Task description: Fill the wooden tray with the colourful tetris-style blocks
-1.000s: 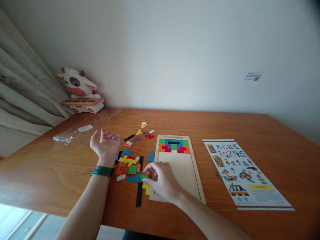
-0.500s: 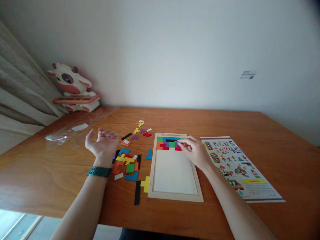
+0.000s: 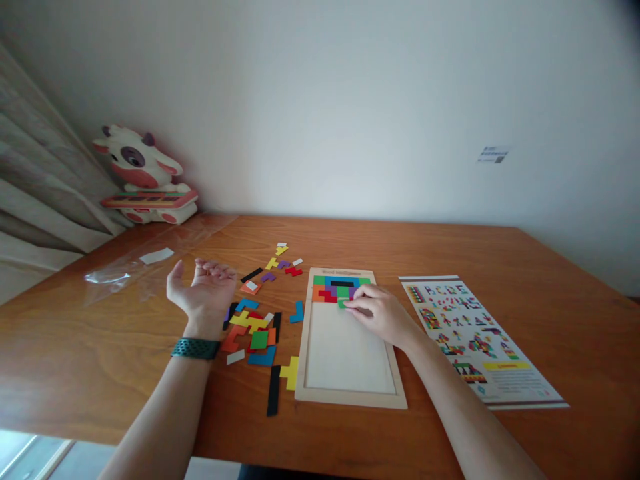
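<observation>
Our right hand covers the right end of the coloured rows in the wooden puzzle tray, so we cannot see which pieces lie beneath it. Its fingertips pinch a small green piece just under the filled rows, at the upper part of the tray; the piece's full shape is hidden by the fingers. Our left hand hovers palm-up with fingers loosely curled, holding nothing, above the loose puzzle pieces scattered on the counter left of the tray. Our forearms run out of the bottom edge.

Faint printing sits on the tray's top rim, too small to read. The instruction sheet to the right shows rows of coloured figures with letters such as B, C, D, E at its top; the rest is illegible. A small label on the wall is also unreadable.

A black bar piece and a yellow piece lie just beside the tray's lower left corner. A crumpled clear plastic bag lies far left, and a cow-shaped toy stands at the back corner beside the curtain.
</observation>
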The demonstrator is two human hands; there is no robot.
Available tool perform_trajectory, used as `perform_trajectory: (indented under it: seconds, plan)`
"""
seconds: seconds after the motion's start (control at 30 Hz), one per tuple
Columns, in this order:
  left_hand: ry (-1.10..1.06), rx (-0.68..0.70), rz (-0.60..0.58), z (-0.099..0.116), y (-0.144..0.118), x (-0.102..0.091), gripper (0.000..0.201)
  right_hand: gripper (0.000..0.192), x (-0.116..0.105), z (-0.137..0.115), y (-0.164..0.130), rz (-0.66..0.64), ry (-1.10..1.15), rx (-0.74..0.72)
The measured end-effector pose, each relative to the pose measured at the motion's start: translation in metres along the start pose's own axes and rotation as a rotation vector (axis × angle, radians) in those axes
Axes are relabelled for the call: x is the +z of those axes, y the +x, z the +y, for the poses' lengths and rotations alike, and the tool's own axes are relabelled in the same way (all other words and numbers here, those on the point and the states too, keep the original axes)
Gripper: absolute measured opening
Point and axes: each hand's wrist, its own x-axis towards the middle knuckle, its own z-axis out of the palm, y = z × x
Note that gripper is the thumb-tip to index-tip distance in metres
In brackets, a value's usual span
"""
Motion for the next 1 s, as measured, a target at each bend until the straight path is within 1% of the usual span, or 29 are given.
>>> perform_trajectory:
  seconds: [0.2, 0.3, 0.4, 0.47, 0.53, 0.6, 0.67, 0.77, 0.87, 0.93, 1.0]
  plan:
    - [0.004, -0.008, 0.047, -0.001, 0.001, 0.001, 0.026, 0.017, 0.002, -0.002, 0.000, -0.022, 0.015, 0.055]
    - [0.020, -0.015, 0.048, -0.001, 0.002, 0.000, 0.025, 0.015, 0.004, -0.004, 0.001, -0.020, -0.009, 0.088]
    - [0.040, -0.016, 0.027, -0.002, 0.001, -0.001, 0.024, 0.016, 0.006, -0.004, 0.001, -0.007, 0.033, 0.136]
    - [0.055, -0.024, -0.006, -0.003, 0.000, -0.001, 0.022, 0.020, 0.008, -0.002, 0.001, 0.046, 0.086, 0.182]
    - [0.067, -0.026, -0.029, -0.004, 0.000, -0.001, 0.022, 0.023, 0.008, 0.003, 0.001, 0.148, 0.110, 0.230]
    - [0.073, -0.027, -0.038, -0.005, 0.000, -0.001, 0.022, 0.024, 0.008, 0.010, 0.001, 0.254, 0.079, 0.273]
    - [0.075, -0.033, -0.038, -0.005, 0.000, -0.001, 0.022, 0.025, 0.008, 0.018, 0.000, 0.330, 0.018, 0.320]
    - [0.077, -0.040, -0.029, -0.006, 0.001, -0.001, 0.024, 0.027, 0.010, 0.026, -0.001, 0.381, -0.035, 0.368]
    - [0.085, -0.040, -0.033, -0.006, 0.000, -0.002, 0.025, 0.029, 0.013, 0.028, -0.002, 0.405, -0.034, 0.371]
    - [0.094, -0.040, -0.039, -0.006, -0.001, -0.002, 0.025, 0.030, 0.015, 0.029, -0.001, 0.428, 0.013, 0.391]
    - [0.096, -0.037, -0.043, -0.005, -0.002, 0.000, 0.026, 0.034, 0.017, 0.031, -0.001, 0.458, 0.130, 0.453]
